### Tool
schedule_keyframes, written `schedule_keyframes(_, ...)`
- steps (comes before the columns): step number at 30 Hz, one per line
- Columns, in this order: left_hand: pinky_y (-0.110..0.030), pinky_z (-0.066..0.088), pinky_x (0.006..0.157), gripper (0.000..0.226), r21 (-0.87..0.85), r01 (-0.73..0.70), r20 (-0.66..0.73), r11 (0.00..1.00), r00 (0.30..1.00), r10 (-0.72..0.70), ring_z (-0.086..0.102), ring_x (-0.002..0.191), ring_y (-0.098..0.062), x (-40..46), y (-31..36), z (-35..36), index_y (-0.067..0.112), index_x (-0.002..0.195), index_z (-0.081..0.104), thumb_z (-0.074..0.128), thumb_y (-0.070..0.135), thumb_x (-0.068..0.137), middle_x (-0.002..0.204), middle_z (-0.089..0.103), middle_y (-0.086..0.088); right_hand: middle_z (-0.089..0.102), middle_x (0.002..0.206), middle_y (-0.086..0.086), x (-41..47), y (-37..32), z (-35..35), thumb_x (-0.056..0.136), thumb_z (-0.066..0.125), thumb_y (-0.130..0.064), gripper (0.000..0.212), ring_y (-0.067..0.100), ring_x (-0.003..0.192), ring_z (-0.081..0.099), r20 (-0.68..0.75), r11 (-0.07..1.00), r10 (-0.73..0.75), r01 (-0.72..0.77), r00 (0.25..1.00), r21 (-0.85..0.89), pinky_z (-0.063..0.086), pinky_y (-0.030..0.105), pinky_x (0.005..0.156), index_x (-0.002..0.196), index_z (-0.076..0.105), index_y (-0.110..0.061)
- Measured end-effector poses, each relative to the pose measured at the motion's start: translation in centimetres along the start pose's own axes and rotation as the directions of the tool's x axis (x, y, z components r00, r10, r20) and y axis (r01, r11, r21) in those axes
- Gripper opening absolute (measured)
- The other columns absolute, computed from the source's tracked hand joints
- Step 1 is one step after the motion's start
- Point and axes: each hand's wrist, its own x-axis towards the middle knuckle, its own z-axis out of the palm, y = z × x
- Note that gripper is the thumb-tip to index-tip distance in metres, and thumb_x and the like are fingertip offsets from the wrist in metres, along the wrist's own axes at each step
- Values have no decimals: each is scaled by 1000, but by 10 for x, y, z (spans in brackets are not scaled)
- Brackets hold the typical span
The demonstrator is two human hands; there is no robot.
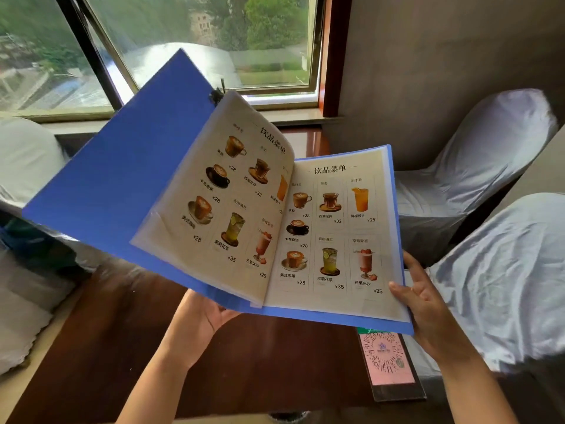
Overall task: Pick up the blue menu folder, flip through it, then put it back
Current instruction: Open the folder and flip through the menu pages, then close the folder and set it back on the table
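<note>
The blue menu folder (pixel 116 185) is open and held in the air above a dark wooden table. Its blue front cover swings up to the left. Two plastic sleeves show drink menu pages, one curving up at the middle, the other lying flat on the right. My left hand (pixel 208 316) supports the folder from below near the spine, its fingers hidden under the cover. My right hand (pixel 428 304) grips the lower right corner, thumb resting on the right page.
The wooden table (pixel 275 362) lies below the folder. A QR code stand (pixel 388 362) sits on it under the folder's right corner. White-covered chairs (pixel 477 166) stand at the right, another at the left (pixel 27 154). A window (pixel 189 44) is behind.
</note>
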Motion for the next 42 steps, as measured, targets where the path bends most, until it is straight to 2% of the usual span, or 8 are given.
schedule_keyframes(6, -24, 57, 54, 39, 101, 63, -18, 993, 998, -62, 71, 68, -12, 0, -7, -1, 24, 76, 76, 41, 11, 86, 74, 76, 2, 67, 112, 10, -6, -3, 9, 83, 52, -16, 58, 36, 91, 69, 39, 997, 45, -48, 998, 55, 59, 36, 56, 133, 36, -41)
schedule_keyframes(11, -21, 53, 47, 28, 96, 143, -236, 985, 965, -117, 68, 57, -8, 1, -21, 3, 11, 88, 61, 34, 14, 97, 60, 73, -2, 68, 111, 9, -8, -5, 15, 83, 51, -15, 57, 35, 95, 68, 96, 996, 44, -52, 994, 75, 60, 35, 58, 132, 37, -42)
schedule_keyframes(15, -28, 59, 61, 36, 88, 54, -143, 995, 989, -41, 72, 79, -20, 0, -24, 9, 12, 99, 68, 48, 37, 84, 91, 77, -7, 64, 117, 14, -7, -6, 22, 88, 47, -14, 56, 27, 88, 70, 113, 998, 5, -12, 994, 65, 58, 33, 59, 136, 34, -38)
schedule_keyframes(18, -27, 58, 55, 31, 92, -9, -200, 996, 979, 28, 72, 73, -19, -1, -26, 10, 12, 95, 69, 49, 34, 83, 86, 77, -5, 63, 118, 9, -8, -8, 25, 97, 36, -6, 52, 15, 71, 69, 142, 999, -27, 21, 990, 49, 54, 25, 52, 136, 35, -41)
schedule_keyframes(28, -27, 57, 51, 24, 154, -3, -312, 988, 949, 51, 72, 68, -17, -9, -33, 22, 10, 99, 62, 41, 22, 97, 79, 76, 0, 66, 118, 4, -7, -12, 22, 97, 33, -31, 36, 22, 99, 66, 137, 990, 22, -40, 990, 136, 55, 28, 66, 129, 48, -36)
schedule_keyframes(32, -27, 58, 52, 25, 166, 0, -338, 986, 939, 57, 72, 71, -17, -11, -42, 30, 12, 99, 62, 40, 23, 97, 80, 76, 1, 71, 109, 5, -6, -11, 8, 90, 48, -26, 31, 23, 94, 69, 85, 997, 74, -76, 994, 24, 56, 27, 63, 119, 57, -23)
schedule_keyframes(36, -26, 57, 52, 26, 193, 4, -386, 981, 919, 72, 72, 70, -16, -11, -55, 33, 15, 96, 64, 40, 25, 98, 80, 76, 2, 73, 102, -7, -3, -7, -2, 87, 56, -27, 20, 16, 93, 70, 22, 965, 43, -35, 999, -259, 59, 30, 66, 106, 62, -29)
schedule_keyframes(42, -23, 55, 53, 32, 290, 69, -431, 954, 900, 66, 70, 68, -10, -10, -78, 25, 21, 91, 65, 35, 26, 100, 77, 75, 5, 71, 94, -8, 7, 14, -5, 90, 56, -18, 14, 10, 83, 69, -61, 871, -36, 1, 998, -492, 52, 16, 53, 96, 66, -25)
